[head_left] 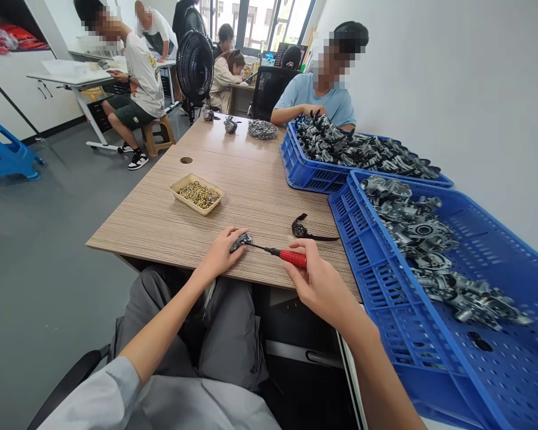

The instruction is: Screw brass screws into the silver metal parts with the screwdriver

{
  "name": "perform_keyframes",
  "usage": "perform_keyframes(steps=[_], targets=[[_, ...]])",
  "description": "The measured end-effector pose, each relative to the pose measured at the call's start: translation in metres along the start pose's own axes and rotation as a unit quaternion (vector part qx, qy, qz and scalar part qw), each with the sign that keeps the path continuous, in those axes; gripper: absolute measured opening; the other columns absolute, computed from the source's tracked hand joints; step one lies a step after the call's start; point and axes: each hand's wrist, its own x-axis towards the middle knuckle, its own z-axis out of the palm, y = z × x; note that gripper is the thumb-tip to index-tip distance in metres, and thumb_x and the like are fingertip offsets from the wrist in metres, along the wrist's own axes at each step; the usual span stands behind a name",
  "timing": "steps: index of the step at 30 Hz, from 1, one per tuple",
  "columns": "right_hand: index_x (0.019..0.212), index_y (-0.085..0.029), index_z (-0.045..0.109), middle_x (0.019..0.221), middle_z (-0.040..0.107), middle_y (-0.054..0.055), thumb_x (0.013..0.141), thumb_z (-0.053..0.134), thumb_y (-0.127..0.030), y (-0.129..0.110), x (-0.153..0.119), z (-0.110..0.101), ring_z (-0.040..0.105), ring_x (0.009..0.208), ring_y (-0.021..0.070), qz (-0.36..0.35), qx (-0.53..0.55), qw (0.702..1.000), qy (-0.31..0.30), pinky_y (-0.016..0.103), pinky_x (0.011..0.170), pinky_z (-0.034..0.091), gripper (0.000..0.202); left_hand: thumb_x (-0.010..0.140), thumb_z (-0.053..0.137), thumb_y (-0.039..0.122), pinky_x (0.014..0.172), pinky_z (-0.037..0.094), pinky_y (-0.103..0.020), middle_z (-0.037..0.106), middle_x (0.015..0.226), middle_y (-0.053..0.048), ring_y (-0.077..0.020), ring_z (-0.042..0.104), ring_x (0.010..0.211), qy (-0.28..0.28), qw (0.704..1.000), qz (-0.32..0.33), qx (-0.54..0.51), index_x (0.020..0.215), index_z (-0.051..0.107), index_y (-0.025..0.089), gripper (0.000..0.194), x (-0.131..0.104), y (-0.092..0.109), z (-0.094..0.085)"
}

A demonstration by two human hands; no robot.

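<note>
My left hand [222, 253] is closed around a small grey metal part [241, 241] near the front edge of the wooden table [251, 197]. In my right hand [316, 278] is a screwdriver [292, 257] with a red handle, its fingers wrapped about the grip. The dark shaft points left, and its tip meets the metal part, though the exact contact is too small to make out. Beyond my left hand stands a cream tray [179, 197] of brass-coloured screws. A black wristwatch [300, 229] lies on the table past the screwdriver.
Two blue crates [376, 292] [307, 173] with metal castings border the table on the right. At the far end are a bag of small metal parts [262, 129] and a casting [230, 124]. A person in a blue shirt [311, 98] sits behind the far crate. A black fan [195, 65] stands beyond.
</note>
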Motion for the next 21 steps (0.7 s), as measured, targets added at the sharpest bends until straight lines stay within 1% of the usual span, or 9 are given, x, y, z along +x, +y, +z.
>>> perform_keyframes(steps=[3, 5, 7, 9, 11, 14, 17, 19, 21], targets=[[0.121, -0.026, 0.044, 0.109, 0.073, 0.007, 0.104, 0.044, -0.028, 0.000, -0.002, 0.000, 0.073, 0.094, 0.0240, -0.040, 0.019, 0.999, -0.011, 0.031, 0.077, 0.048, 0.017, 0.099, 0.060, 0.028, 0.112, 0.048, -0.045, 0.060, 0.133, -0.013, -0.0271, 0.059, 0.126, 0.001, 1.000, 0.000, 0.000, 0.145, 0.056, 0.023, 0.046, 0.000, 0.001, 0.000], [0.115, -0.025, 0.046, 0.098, 0.075, 0.007, 0.105, 0.043, -0.031, -0.002, -0.001, 0.004, 0.074, 0.084, 0.0255, -0.014, -0.035, 0.999, 0.004, 0.029, 0.068, 0.044, 0.012, 0.099, 0.060, 0.028, 0.112, 0.048, -0.045, 0.060, 0.133, -0.013, -0.0272, 0.059, 0.126, 0.001, 1.000, -0.002, 0.002, 0.145, 0.056, 0.023, 0.046, 0.000, 0.001, -0.001], [0.108, -0.023, 0.048, 0.079, 0.073, 0.006, 0.105, 0.043, -0.038, -0.007, 0.000, 0.008, 0.072, 0.069, 0.0277, 0.036, -0.122, 0.991, 0.032, 0.029, 0.057, 0.034, 0.017, 0.098, 0.060, 0.028, 0.112, 0.048, -0.045, 0.060, 0.133, -0.013, -0.0274, 0.059, 0.126, 0.001, 1.000, -0.002, 0.004, 0.144, 0.057, 0.023, 0.047, 0.000, 0.001, -0.001], [0.102, -0.022, 0.050, 0.065, 0.068, 0.004, 0.105, 0.043, -0.046, -0.011, 0.001, 0.012, 0.068, 0.058, 0.0278, 0.072, -0.189, 0.978, 0.049, 0.029, 0.053, 0.024, 0.024, 0.098, 0.060, 0.028, 0.112, 0.048, -0.045, 0.060, 0.133, -0.013, -0.0274, 0.059, 0.126, 0.002, 1.000, 0.000, 0.004, 0.145, 0.057, 0.024, 0.047, 0.000, 0.001, -0.001], [0.098, -0.023, 0.050, 0.062, 0.067, 0.003, 0.105, 0.044, -0.047, -0.014, 0.001, 0.012, 0.067, 0.056, 0.0268, 0.074, -0.197, 0.976, 0.050, 0.029, 0.052, 0.022, 0.026, 0.098, 0.060, 0.028, 0.112, 0.048, -0.045, 0.060, 0.133, -0.013, -0.0275, 0.059, 0.126, 0.002, 1.000, 0.000, 0.003, 0.144, 0.057, 0.024, 0.047, 0.000, 0.001, 0.000], [0.103, -0.024, 0.048, 0.071, 0.071, 0.002, 0.104, 0.047, -0.042, -0.013, -0.001, 0.008, 0.070, 0.064, 0.0261, 0.049, -0.128, 0.990, 0.031, 0.028, 0.055, 0.030, 0.018, 0.098, 0.060, 0.028, 0.112, 0.048, -0.045, 0.060, 0.133, -0.014, -0.0276, 0.059, 0.126, 0.002, 1.000, -0.001, -0.002, 0.144, 0.056, 0.022, 0.047, 0.000, 0.002, -0.001], [0.111, -0.026, 0.045, 0.091, 0.074, 0.003, 0.104, 0.047, -0.032, -0.008, -0.002, 0.003, 0.073, 0.080, 0.0244, -0.004, -0.029, 1.000, -0.001, 0.029, 0.066, 0.043, 0.010, 0.098, 0.060, 0.027, 0.113, 0.047, -0.045, 0.060, 0.133, -0.014, -0.0271, 0.059, 0.126, 0.003, 1.000, 0.002, -0.007, 0.144, 0.056, 0.022, 0.047, 0.000, 0.002, -0.001], [0.113, -0.026, 0.045, 0.104, 0.073, 0.005, 0.104, 0.044, -0.026, -0.005, -0.003, 0.001, 0.072, 0.091, 0.0238, -0.040, 0.003, 0.999, -0.012, 0.030, 0.073, 0.046, 0.009, 0.098, 0.060, 0.027, 0.112, 0.047, -0.044, 0.060, 0.132, -0.014, -0.0270, 0.059, 0.126, 0.003, 1.000, 0.003, -0.008, 0.144, 0.056, 0.022, 0.047, 0.000, 0.002, -0.001], [0.113, -0.026, 0.046, 0.110, 0.073, 0.007, 0.104, 0.042, -0.024, -0.003, -0.002, 0.003, 0.072, 0.096, 0.0246, -0.053, -0.001, 0.999, -0.006, 0.030, 0.074, 0.046, 0.010, 0.098, 0.060, 0.027, 0.112, 0.048, -0.045, 0.060, 0.133, -0.013, -0.0270, 0.059, 0.125, 0.003, 1.000, 0.002, -0.006, 0.144, 0.057, 0.022, 0.046, 0.000, 0.002, 0.000]])
